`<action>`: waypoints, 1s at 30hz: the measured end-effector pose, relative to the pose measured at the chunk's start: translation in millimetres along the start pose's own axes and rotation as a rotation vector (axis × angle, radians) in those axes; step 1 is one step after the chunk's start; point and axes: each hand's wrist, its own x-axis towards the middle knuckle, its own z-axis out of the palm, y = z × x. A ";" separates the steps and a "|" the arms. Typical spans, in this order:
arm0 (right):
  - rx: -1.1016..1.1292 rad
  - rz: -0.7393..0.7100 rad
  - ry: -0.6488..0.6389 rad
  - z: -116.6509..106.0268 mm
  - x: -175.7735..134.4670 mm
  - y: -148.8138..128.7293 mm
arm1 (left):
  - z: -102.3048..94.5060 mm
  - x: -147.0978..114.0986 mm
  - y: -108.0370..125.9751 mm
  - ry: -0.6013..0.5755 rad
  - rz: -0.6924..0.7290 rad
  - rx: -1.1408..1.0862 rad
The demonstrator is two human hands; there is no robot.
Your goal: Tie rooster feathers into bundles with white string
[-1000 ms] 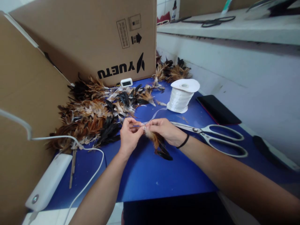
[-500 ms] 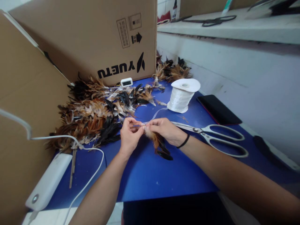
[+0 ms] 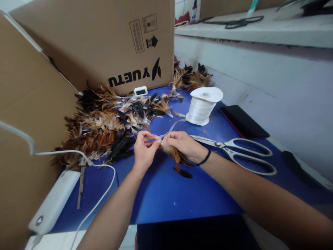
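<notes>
Over the blue table, my left hand (image 3: 145,151) pinches the white ribbon (image 3: 174,125) close to the quill ends of a small feather bunch (image 3: 175,156). My right hand (image 3: 186,146) is closed on that bunch, thumb and forefinger at its pale base. The brown and black tips hang down beneath the right palm. From between the fingertips the ribbon curves back to a white spool (image 3: 201,106). Silver scissors (image 3: 234,151) lie just right of my right hand, their blade tips hidden behind it. Fingers cover the exact spot where ribbon meets quills.
Piles of brown and black feathers (image 3: 96,125) spread along the left and back. A large cardboard box (image 3: 91,41) stands behind them. A small digital display (image 3: 141,91), a black phone (image 3: 243,121) and a white power bank (image 3: 54,201) with a white cable (image 3: 114,177) surround the work area.
The feather bunch has turned slightly, its tips swinging up and right under my right hand. The ribbon near the fingers has shifted a little. My left hand has hardly moved.
</notes>
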 end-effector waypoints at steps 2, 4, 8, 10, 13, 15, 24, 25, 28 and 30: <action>0.002 0.001 0.002 -0.3 0.4 0.7 | -0.4 0.8 -1.0 0.000 -0.001 -0.019; 0.010 0.005 -0.004 -0.9 0.6 1.3 | -0.9 2.0 -2.0 0.007 0.006 -0.036; -0.017 -0.002 -0.015 -2.7 0.6 1.4 | -1.7 3.7 -3.0 0.030 0.029 -0.062; -0.032 -0.007 -0.020 -3.6 0.9 1.6 | -2.1 4.0 -3.1 0.025 0.041 -0.059; -0.034 -0.019 -0.040 -5.0 1.7 2.1 | -3.1 4.4 -3.2 0.029 0.076 -0.040; -0.023 -0.035 -0.049 -6.1 1.9 1.8 | -4.0 4.9 -3.5 0.037 0.107 -0.019; 0.069 -0.048 -0.098 -7.0 -4.5 -5.5 | -4.2 6.1 1.9 0.047 0.147 -0.011; 0.073 -0.049 -0.105 -6.6 -5.5 -6.1 | -4.1 6.2 2.4 0.052 0.147 -0.017; 0.077 -0.028 -0.126 -5.9 -7.0 -7.9 | -4.2 6.5 3.0 0.069 0.130 -0.061; 0.063 -0.012 -0.133 -6.2 -6.2 -8.8 | -4.7 6.4 3.1 0.068 0.097 -0.096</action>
